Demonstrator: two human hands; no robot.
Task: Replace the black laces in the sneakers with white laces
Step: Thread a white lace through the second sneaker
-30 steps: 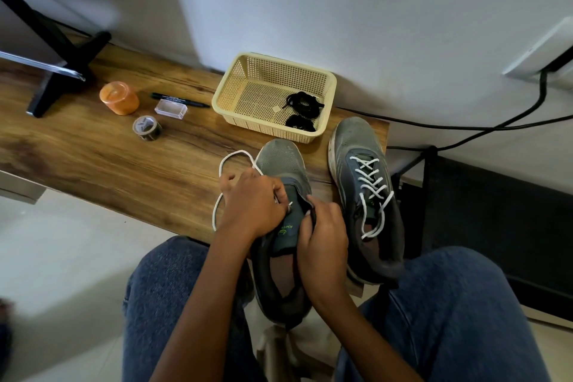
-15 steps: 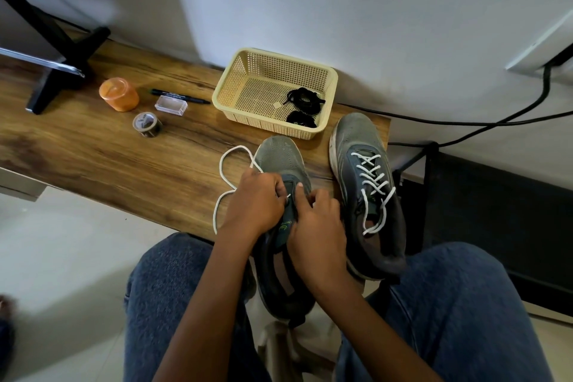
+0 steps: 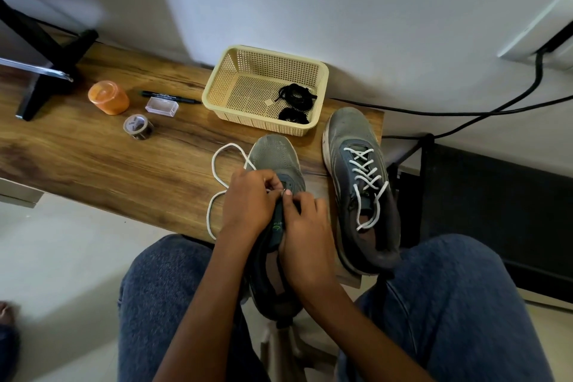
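Left hand (image 3: 248,198) pinching white lace (image 3: 217,170) tip, right hand (image 3: 305,220) gripping unlaced sneaker (image 3: 276,158) tongue; lace slack trailing left of sneaker, toe pointing away.

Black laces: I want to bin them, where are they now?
In the head view the black laces lie bundled in the right end of the beige basket, just beyond both sneakers' toes.

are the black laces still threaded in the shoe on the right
No, the right sneaker is laced in white, and the black laces lie in the basket.
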